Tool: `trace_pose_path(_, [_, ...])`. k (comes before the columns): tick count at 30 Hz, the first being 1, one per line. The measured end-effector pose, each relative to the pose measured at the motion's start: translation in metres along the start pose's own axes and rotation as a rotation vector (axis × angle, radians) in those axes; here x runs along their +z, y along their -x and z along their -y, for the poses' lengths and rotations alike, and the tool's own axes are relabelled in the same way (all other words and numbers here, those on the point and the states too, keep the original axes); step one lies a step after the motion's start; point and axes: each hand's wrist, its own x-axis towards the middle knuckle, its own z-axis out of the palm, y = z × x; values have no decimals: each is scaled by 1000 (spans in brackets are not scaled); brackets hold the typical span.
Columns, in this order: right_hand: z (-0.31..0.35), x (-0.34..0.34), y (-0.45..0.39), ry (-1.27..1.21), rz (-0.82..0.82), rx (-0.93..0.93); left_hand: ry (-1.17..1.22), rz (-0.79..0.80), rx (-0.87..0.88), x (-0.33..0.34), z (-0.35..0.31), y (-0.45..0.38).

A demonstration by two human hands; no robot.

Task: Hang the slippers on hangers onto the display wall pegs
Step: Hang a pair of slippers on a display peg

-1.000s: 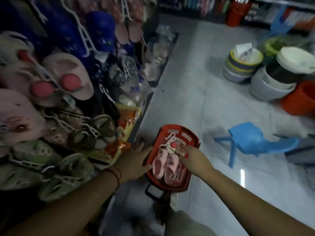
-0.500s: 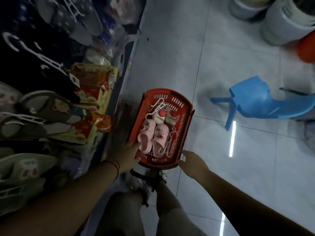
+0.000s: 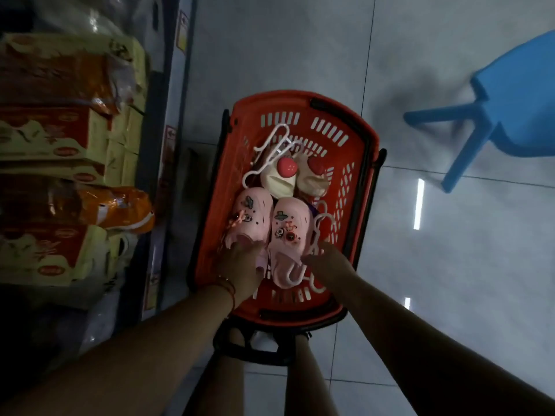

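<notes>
A red shopping basket (image 3: 357, 163) stands on the floor below me. In it lies a pair of pink slippers (image 3: 255, 217) with small charms, clipped to a white hanger (image 3: 322, 223). Behind them is a cream pair with red pompoms (image 3: 286, 168) on another white hanger (image 3: 277, 138). My left hand (image 3: 243, 265) reaches into the basket and its fingers close over the heel of the left pink slipper. My right hand (image 3: 326, 261) holds the heel of the right pink slipper (image 3: 288, 229) where the hanger runs, thumb on the slipper. The display wall pegs are out of view.
A low shelf at the left carries yellow and red boxes (image 3: 60, 136) and an orange packet (image 3: 120, 211). A blue plastic chair (image 3: 492, 115) lies tipped on the tiled floor at the right. My legs (image 3: 306, 382) stand just behind the basket.
My view has tilted down from the slipper wall to the basket. Both hands moved from the basket's near rim into it and onto the pink slippers.
</notes>
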Motion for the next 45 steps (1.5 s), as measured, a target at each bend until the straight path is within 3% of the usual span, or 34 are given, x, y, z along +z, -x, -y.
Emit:
trace_pose_path(5, [-9, 31, -66, -228, -89, 43, 139, -95, 10, 44, 10, -43])
trace_pose_path(11, [-10, 43, -76, 53, -189, 55, 415, -270, 9, 79, 9, -81])
trace_pose_path(18, [-28, 28, -44, 132, -304, -107, 496, -423, 15, 34, -9, -45])
trace_pose_path(22, [-21, 30, 1, 162, -301, -210, 519, -424, 59, 10, -8, -21])
trace_pose_path(26, [-9, 20, 43, 330, -406, -304, 523, -409, 90, -15, -18, 10])
trace_pose_path(30, [8, -5, 85, 123, -349, -327, 604, -422, 149, -42, -37, 41])
trace_pose_path(39, [44, -75, 265, 30, -569, -557, 545, -510, 389, -173, -102, 163])
trace_pose_path(45, [60, -116, 408, -428, -661, -684, 454, -636, 533, -264, -152, 266])
